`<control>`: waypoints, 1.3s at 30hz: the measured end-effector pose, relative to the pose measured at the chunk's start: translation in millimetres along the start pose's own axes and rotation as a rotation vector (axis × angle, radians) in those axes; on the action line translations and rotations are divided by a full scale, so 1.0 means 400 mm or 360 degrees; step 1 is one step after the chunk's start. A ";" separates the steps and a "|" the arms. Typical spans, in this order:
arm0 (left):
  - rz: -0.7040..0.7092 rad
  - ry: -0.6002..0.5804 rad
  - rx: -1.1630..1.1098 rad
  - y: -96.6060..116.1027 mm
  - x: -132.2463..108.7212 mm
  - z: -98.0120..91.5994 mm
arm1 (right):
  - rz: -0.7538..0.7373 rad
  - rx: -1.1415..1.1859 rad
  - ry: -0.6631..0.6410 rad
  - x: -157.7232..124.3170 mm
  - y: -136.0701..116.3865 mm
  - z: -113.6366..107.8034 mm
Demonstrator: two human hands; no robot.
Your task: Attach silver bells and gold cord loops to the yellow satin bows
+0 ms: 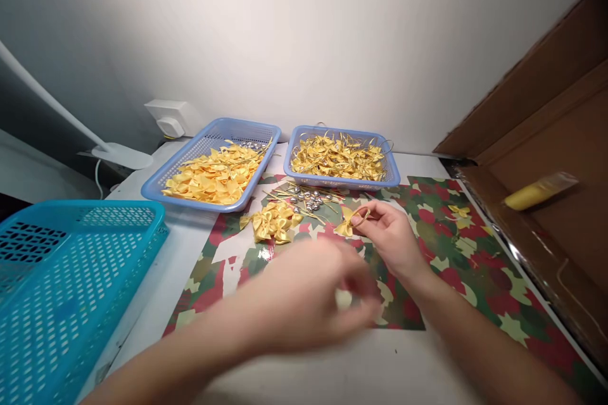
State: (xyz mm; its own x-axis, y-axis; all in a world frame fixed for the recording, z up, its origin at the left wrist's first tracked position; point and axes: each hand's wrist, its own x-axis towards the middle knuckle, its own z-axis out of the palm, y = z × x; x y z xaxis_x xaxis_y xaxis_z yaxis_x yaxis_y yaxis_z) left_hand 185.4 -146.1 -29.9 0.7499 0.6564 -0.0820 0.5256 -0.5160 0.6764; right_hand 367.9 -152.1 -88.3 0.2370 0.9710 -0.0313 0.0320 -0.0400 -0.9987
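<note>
My right hand (pixel 389 237) pinches a yellow ribbon bow (pixel 346 225) with a looped gold cord, above the patterned mat. Nearer to me, my left hand (pixel 313 297) is smeared by motion, with its fingers curled towards the right; whether it holds anything cannot be made out. A small heap of yellow bows (pixel 274 223) lies on the mat beyond the left hand. Just behind, several silver bells (pixel 311 199) are scattered among gold cords (pixel 280 193).
Behind the mat (pixel 441 266) stand a blue basket (pixel 199 205) of yellow bows and another blue basket (pixel 342 184) of bows with cords. A teal basket (pixel 142 253) is at the left, near a white lamp base (pixel 121 155). Cardboard (pixel 532 107) borders the right.
</note>
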 end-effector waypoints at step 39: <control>0.0444 0.1045 0.0749 -0.078 0.112 0.076 | -0.1282 -0.1252 0.0256 -0.022 0.008 -0.018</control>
State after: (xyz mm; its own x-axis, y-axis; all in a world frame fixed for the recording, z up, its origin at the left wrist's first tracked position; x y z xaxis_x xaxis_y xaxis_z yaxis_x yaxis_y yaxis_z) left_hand 214.9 -117.6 -76.9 0.5682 0.5822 0.5815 0.5772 -0.7857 0.2225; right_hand 373.0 -162.5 -91.2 -0.0083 0.7419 0.6705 0.8188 0.3900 -0.4213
